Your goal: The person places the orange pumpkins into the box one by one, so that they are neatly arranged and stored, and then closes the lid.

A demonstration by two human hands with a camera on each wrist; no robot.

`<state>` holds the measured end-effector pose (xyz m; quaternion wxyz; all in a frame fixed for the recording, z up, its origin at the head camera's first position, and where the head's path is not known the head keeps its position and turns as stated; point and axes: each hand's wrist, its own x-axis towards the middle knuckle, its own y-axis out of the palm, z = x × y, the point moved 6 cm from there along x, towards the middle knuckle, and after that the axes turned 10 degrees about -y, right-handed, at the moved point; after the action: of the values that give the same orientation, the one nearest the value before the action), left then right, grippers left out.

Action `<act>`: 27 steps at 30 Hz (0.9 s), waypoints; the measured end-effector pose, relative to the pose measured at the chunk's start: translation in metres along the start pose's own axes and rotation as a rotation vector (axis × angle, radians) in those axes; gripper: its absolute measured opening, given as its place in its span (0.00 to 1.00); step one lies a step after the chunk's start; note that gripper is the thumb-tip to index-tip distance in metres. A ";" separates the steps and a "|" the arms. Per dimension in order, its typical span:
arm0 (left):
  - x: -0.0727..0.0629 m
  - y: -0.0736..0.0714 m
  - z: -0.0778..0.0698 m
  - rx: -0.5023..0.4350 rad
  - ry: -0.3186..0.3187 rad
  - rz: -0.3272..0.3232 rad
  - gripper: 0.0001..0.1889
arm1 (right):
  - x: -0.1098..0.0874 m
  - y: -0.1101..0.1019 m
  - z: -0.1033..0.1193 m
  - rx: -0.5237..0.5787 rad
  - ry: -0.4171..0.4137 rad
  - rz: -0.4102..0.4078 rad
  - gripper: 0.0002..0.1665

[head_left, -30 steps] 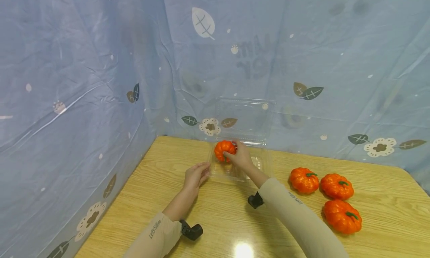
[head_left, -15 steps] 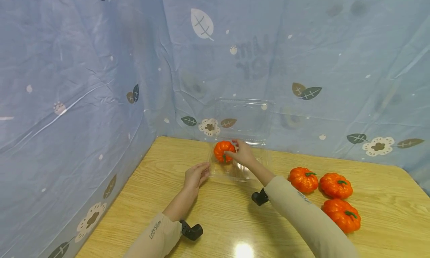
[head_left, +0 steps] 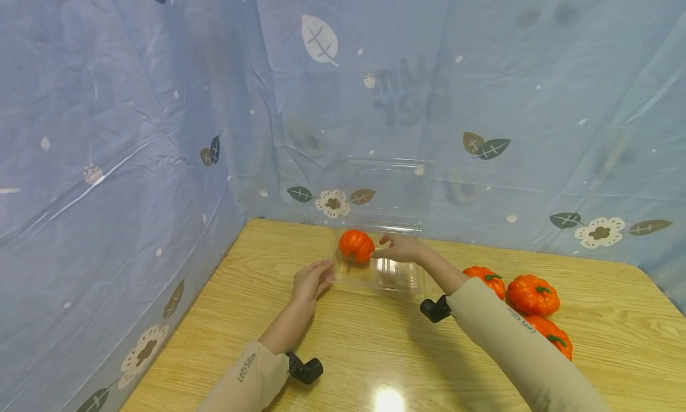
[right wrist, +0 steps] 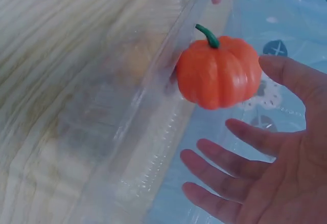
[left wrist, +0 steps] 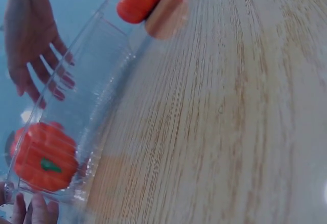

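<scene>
A clear plastic clamshell box (head_left: 396, 284) sits at the back of the table with its lid (head_left: 386, 186) raised against the curtain. Inside, at the left, lies an orange toy pumpkin (head_left: 356, 247) with a green stem. My right hand (head_left: 401, 248) is over the box just right of this pumpkin; in the right wrist view the hand (right wrist: 276, 157) has its fingers spread and nothing in them, thumb tip close to the pumpkin (right wrist: 219, 73). My left hand (head_left: 311, 279) rests its fingertips against the box's left side; only those fingertips (left wrist: 38, 211) show in the left wrist view.
Several more toy pumpkins (head_left: 534, 295) stand together on the wooden table (head_left: 343, 358) at the right, partly behind my right sleeve (head_left: 514, 334). A blue patterned curtain (head_left: 455, 90) hangs along the back and left edges. Each wrist carries a black camera mount (head_left: 305, 369).
My right hand has let go of the pumpkin and drawn away to the right, its fingers opening. The pumpkin has settled slightly tilted in the box. My left hand has stayed put.
</scene>
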<state>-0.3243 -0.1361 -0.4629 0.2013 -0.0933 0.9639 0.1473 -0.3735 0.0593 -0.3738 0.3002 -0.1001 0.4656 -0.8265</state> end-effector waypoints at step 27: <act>0.003 0.000 0.001 0.005 -0.003 -0.010 0.16 | 0.021 0.018 0.015 0.057 -0.081 -0.208 0.24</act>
<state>-0.3269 -0.1358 -0.4650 0.2036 -0.0972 0.9635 0.1441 -0.3760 0.0294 -0.3827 0.2343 -0.1728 0.4166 -0.8612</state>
